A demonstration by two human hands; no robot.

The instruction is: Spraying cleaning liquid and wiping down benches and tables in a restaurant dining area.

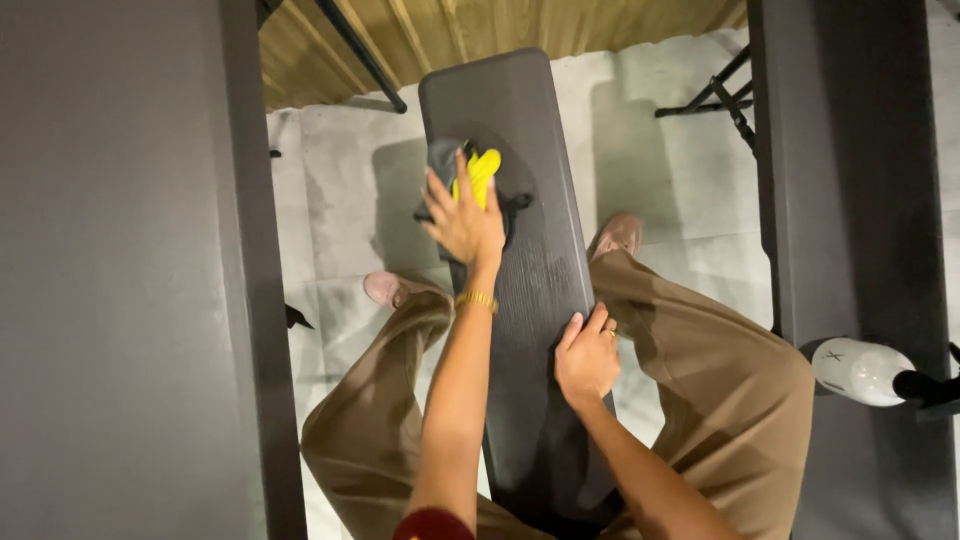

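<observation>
While the person sat astride a long dark bench [530, 300], knees in tan trousers [720, 400] spread to either side, the right hand [587, 355] rested on the bench's right edge near the body. Its fingers lay together and curled over the edge, a ring on one of them. Farther along, the left hand [463, 220] reached out over the far half of the bench with a gold bracelet [477, 299] at the wrist. Its fingers were spread and pressed flat on a grey and yellow cloth [483, 172], which lay on the bench top toward the far left edge. Two brown shoes [617, 235] stood on the pale floor covering [340, 190], one each side of the bench. A white bottle-like object [860, 370] lay on the dark surface at the right. Wooden flooring [480, 30] showed at the far end.
</observation>
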